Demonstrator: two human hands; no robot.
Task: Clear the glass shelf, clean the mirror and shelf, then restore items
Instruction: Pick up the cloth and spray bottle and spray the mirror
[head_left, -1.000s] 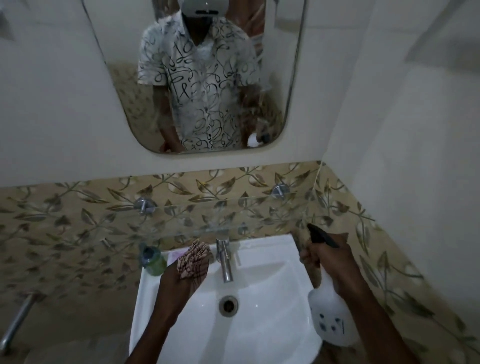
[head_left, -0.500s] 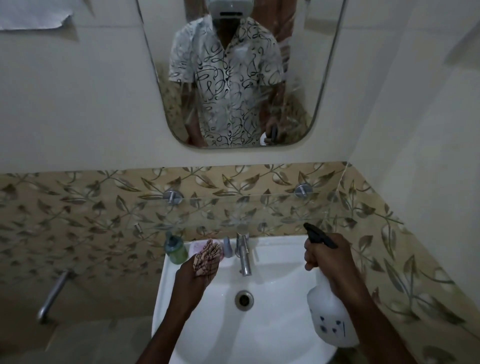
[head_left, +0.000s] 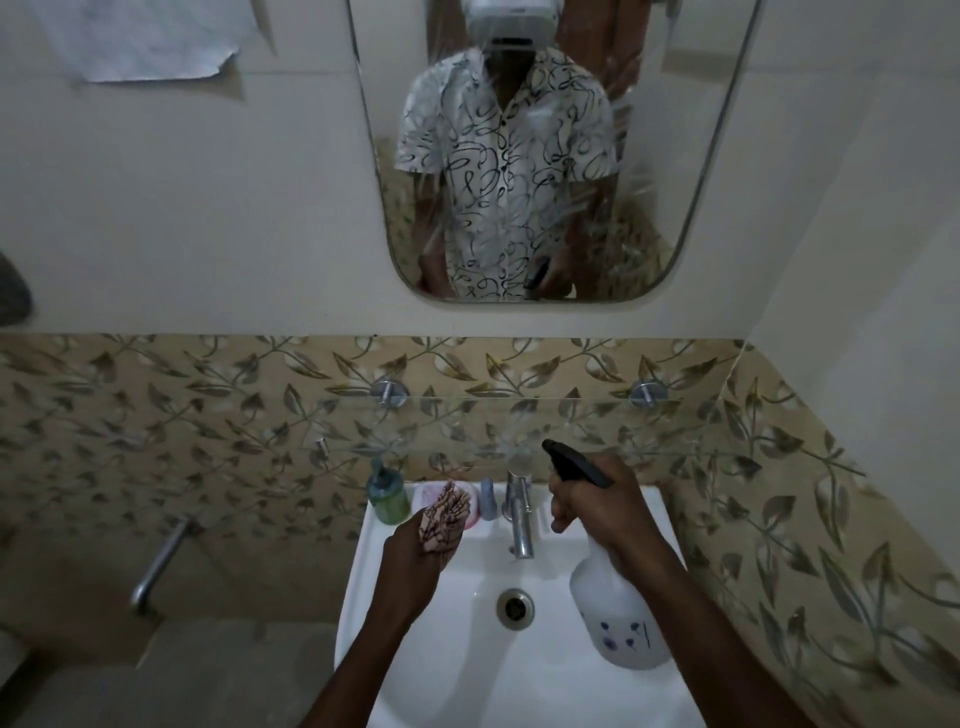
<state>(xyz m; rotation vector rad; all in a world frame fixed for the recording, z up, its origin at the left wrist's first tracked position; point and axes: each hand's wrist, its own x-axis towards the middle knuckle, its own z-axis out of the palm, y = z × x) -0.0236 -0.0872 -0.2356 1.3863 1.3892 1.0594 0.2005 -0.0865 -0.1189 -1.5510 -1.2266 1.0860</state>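
The mirror (head_left: 675, 156) hangs on the wall above, streaked with wet runs on its right side. Below it the glass shelf (head_left: 519, 426) sits bare on two metal pegs. My right hand (head_left: 597, 512) grips a white spray bottle (head_left: 618, 618) with a black trigger head, held over the basin and aimed up at the shelf. My left hand (head_left: 415, 561) is shut on a folded patterned cloth (head_left: 444, 522) over the basin's left side.
A white washbasin (head_left: 415, 675) with a chrome tap (head_left: 519, 514) lies below. On its back ledge stand a green soap bottle (head_left: 387, 493), a pink soap dish (head_left: 431, 491) and a small bluish item (head_left: 487, 499). A metal pipe (head_left: 156, 566) juts from the left wall.
My view has shifted left and up, so the mirror and basin sit further right. My right hand with the spray bottle has moved left toward the tap. The left hand still holds the cloth.
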